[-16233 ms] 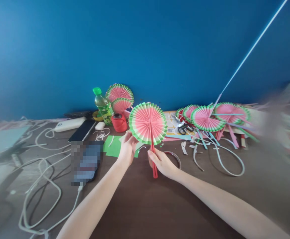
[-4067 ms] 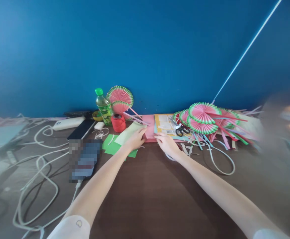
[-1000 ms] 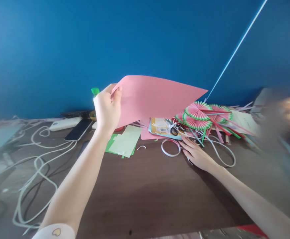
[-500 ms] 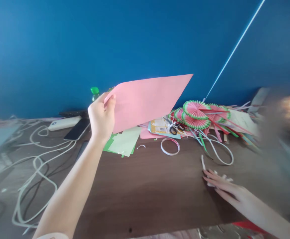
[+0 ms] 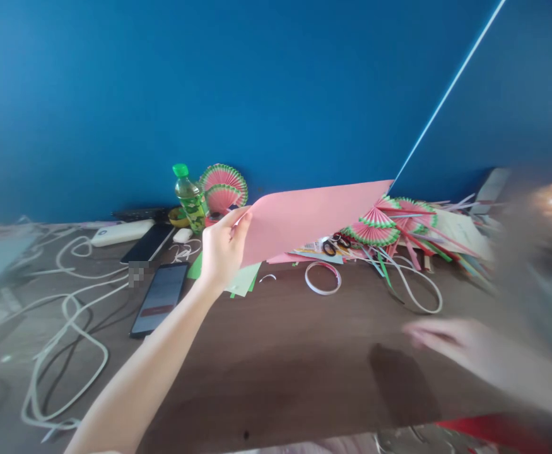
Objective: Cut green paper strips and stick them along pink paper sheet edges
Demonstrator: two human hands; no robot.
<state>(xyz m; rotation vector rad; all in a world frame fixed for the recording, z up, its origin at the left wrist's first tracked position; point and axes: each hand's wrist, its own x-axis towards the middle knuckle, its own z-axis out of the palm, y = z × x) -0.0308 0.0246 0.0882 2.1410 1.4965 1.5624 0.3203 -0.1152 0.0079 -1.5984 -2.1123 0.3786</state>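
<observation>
A pink sheet of paper [image 5: 304,217] is pinched at its left edge by my left hand [image 5: 223,249], thumb on the near side. The sheet is held up over the back of the table and curves near the grip. It hides part of the pile behind it. My right hand [image 5: 441,337] hovers above the table at the right, blurred by motion, so whether its fingers hold anything is unclear. Between the hands lies a roll of tape [image 5: 323,279]. Behind it are scissors [image 5: 330,246] and, to the right, pink-and-green pleated paper fans [image 5: 377,224].
Green paper pieces [image 5: 242,282] lie under my left hand. To the left are a phone [image 5: 159,299], a dark phone-like slab [image 5: 149,244], a white power bank [image 5: 122,233] and looping white cable [image 5: 74,318]. A green-capped bottle [image 5: 190,202] stands near the blue wall [image 5: 276,94].
My left hand has moved right and down with the pink sheet, uncovering the bottle and a fan. My right hand has lifted and shifted right; the white scraps under it no longer show.
</observation>
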